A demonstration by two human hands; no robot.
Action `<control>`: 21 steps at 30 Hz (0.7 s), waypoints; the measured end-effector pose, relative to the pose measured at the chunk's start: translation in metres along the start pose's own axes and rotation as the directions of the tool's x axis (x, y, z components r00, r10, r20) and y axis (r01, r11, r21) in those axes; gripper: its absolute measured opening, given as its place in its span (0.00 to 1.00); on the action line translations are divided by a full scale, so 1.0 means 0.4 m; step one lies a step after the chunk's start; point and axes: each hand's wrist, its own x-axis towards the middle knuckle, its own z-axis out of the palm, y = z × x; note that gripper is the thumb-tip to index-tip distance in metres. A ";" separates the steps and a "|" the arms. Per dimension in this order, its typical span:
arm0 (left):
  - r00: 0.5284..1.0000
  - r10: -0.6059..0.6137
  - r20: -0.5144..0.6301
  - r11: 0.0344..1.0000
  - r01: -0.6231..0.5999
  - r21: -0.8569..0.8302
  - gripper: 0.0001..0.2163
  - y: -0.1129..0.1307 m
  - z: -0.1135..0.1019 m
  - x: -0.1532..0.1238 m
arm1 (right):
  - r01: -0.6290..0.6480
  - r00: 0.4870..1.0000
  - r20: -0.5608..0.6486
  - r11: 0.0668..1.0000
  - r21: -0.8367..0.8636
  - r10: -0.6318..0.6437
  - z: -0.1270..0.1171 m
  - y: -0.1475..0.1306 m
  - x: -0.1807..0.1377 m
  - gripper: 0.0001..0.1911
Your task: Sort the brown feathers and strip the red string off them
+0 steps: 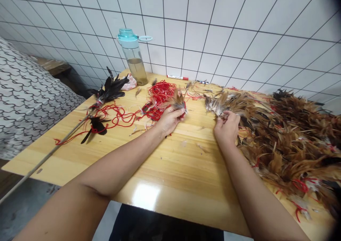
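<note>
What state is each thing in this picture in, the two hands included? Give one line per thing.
Left hand: closed on a feather tuft
Right hand: fingers bent at the pile's near end, grip unclear
Brown feather pile: loose, spread out
Red string: tangled
Bottle: lidded, standing, partly filled
Marker: lying down
Stick: lying slantwise, black feathers at one end

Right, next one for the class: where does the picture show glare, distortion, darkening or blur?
Head view: a white glare patch on the table, near its front edge; head view: the wall's tile lines slant and fan outward, probably wide-angle distortion; head view: the right-hand corners fall dark; head view: the feather pile looks soft toward the right edge.
</note>
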 end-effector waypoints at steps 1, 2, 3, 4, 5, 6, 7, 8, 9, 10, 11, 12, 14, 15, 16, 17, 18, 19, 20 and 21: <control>1.000 0.006 0.015 1.000 -0.006 0.022 0.13 -0.002 -0.001 -0.001 | 0.039 0.999 0.004 0.999 -0.004 -0.039 -0.001 -0.009 -0.006 0.17; 0.999 0.023 0.031 0.998 -0.025 0.062 0.13 -0.004 -0.001 -0.002 | 0.078 0.997 0.004 0.997 -0.012 -0.078 -0.002 -0.018 -0.012 0.17; 0.998 0.048 0.047 0.991 -0.054 0.124 0.12 -0.007 -0.002 -0.002 | 0.114 0.994 0.005 0.993 -0.024 -0.114 -0.004 -0.026 -0.018 0.17; 0.995 0.078 0.060 0.974 -0.089 0.207 0.12 -0.010 -0.003 -0.003 | 0.147 0.989 0.004 0.988 -0.039 -0.147 -0.005 -0.034 -0.023 0.17; 0.992 0.103 0.071 0.946 -0.120 0.302 0.12 -0.012 -0.003 -0.005 | 0.176 0.984 0.003 0.983 -0.055 -0.176 -0.005 -0.040 -0.028 0.17; 0.989 0.123 0.079 0.908 -0.145 0.393 0.11 -0.014 -0.002 -0.007 | 0.202 0.979 0.005 0.977 -0.070 -0.202 -0.005 -0.045 -0.032 0.17; 0.987 0.135 0.085 0.869 -0.159 0.469 0.11 -0.016 -0.001 -0.010 | 0.220 0.975 0.011 0.972 -0.084 -0.220 -0.004 -0.048 -0.035 0.17; 0.986 0.138 0.091 0.834 -0.165 0.527 0.12 -0.018 0.000 -0.014 | 0.232 0.973 0.021 0.968 -0.095 -0.231 -0.002 -0.051 -0.038 0.18; 0.985 0.138 0.099 0.806 -0.170 0.567 0.12 -0.021 0.002 -0.018 | 0.237 0.971 0.035 0.966 -0.104 -0.235 0.001 -0.053 -0.041 0.18; 0.984 0.141 0.112 0.783 -0.180 0.596 0.12 -0.023 0.003 -0.021 | 0.238 0.971 0.049 0.965 -0.112 -0.234 0.004 -0.053 -0.043 0.18; 0.980 0.147 0.133 0.759 -0.198 0.620 0.12 -0.026 0.004 -0.025 | 0.240 0.970 0.068 0.964 -0.118 -0.233 0.009 -0.053 -0.044 0.18; 0.975 0.158 0.155 0.735 -0.221 0.641 0.12 -0.029 0.004 -0.029 | 0.243 0.969 0.086 0.962 -0.125 -0.233 0.013 -0.051 -0.045 0.17; 0.966 0.177 0.186 0.691 -0.257 0.675 0.12 -0.036 0.004 -0.036 | 0.258 0.961 0.135 0.956 -0.136 -0.240 0.022 -0.047 -0.047 0.16; 0.965 0.182 0.191 0.678 -0.264 0.686 0.12 -0.039 0.004 -0.040 | 0.269 0.955 0.165 0.953 -0.139 -0.245 0.026 -0.044 -0.048 0.16; 0.965 0.176 0.194 0.670 -0.262 0.694 0.11 -0.042 0.005 -0.045 | 0.280 0.947 0.201 0.950 -0.137 -0.250 0.030 -0.041 -0.049 0.15; 0.967 0.164 0.195 0.670 -0.254 0.697 0.11 -0.044 0.008 -0.050 | 0.292 0.937 0.236 0.948 -0.128 -0.257 0.033 -0.038 -0.050 0.15; 0.970 0.143 0.197 0.678 -0.241 0.694 0.10 -0.046 0.014 -0.056 | 0.305 0.926 0.269 0.946 -0.113 -0.266 0.035 -0.036 -0.050 0.14; 0.972 0.115 0.204 0.695 -0.225 0.683 0.10 -0.046 0.023 -0.063 | 0.319 0.913 0.298 0.943 -0.094 -0.279 0.037 -0.034 -0.050 0.14; 0.974 0.080 0.213 0.722 -0.204 0.661 0.10 -0.046 0.035 -0.071 | 0.333 0.900 0.322 0.940 -0.075 -0.293 0.039 -0.032 -0.050 0.14; 0.974 0.041 0.224 0.757 -0.177 0.629 0.11 -0.045 0.049 -0.078 | 0.343 0.890 0.341 0.938 -0.060 -0.303 0.042 -0.031 -0.049 0.14</control>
